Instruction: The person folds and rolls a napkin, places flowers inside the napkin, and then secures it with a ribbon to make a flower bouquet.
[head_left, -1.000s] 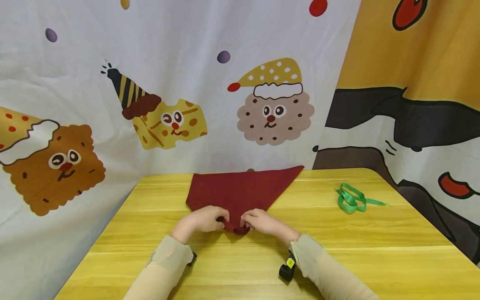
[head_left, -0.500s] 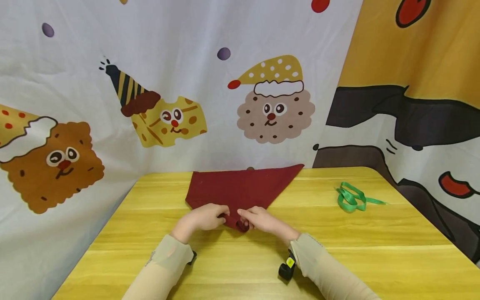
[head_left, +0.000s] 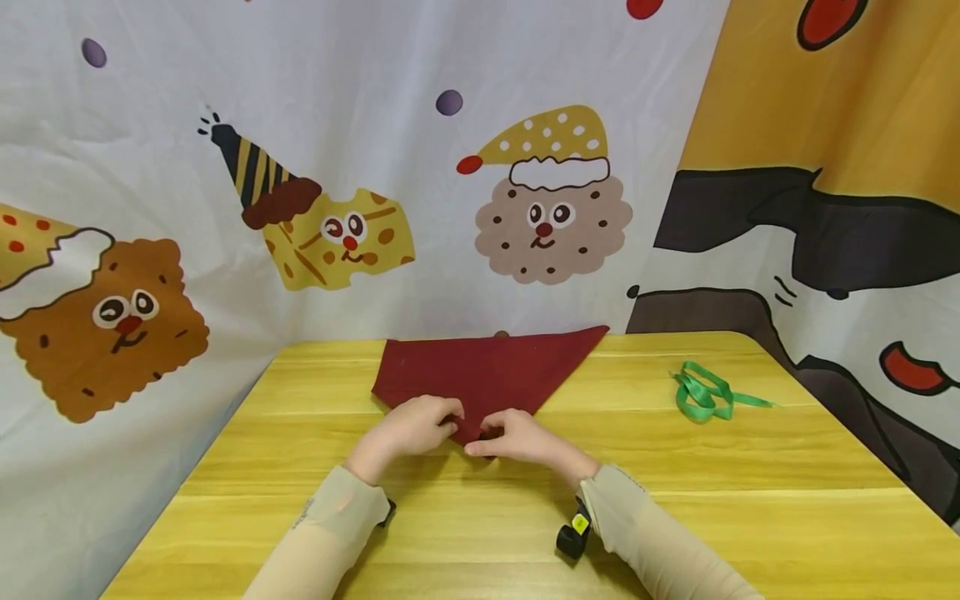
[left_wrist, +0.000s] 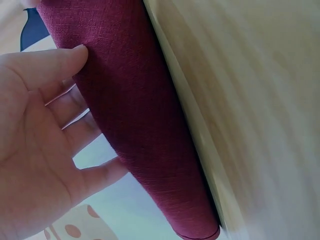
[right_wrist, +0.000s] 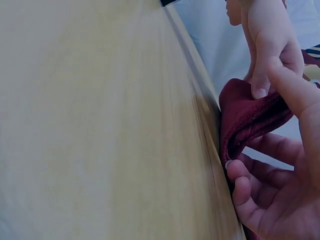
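Note:
A dark red cloth (head_left: pixel 480 367) lies on the wooden table, wide at the back and narrowing toward me, its near end rolled up. My left hand (head_left: pixel 411 423) holds the left of this roll, thumb on the near side and fingers beyond it, as the left wrist view shows along the rolled cloth (left_wrist: pixel 132 105). At the roll's right end, my right hand (head_left: pixel 525 437) grips with thumb and fingers spread around it. The right wrist view shows the layered end of the cloth (right_wrist: pixel 242 117) between both hands.
A loose green ribbon (head_left: pixel 705 393) lies on the table (head_left: pixel 480 533) to the right. Behind the table hangs a printed curtain (head_left: pixel 442 167) with cartoon figures. Black wrist cameras show at both sleeves.
The cloth's near end has been rolled a little farther away from me. Both hands stay at the roll; my right thumb now reaches under its near edge.

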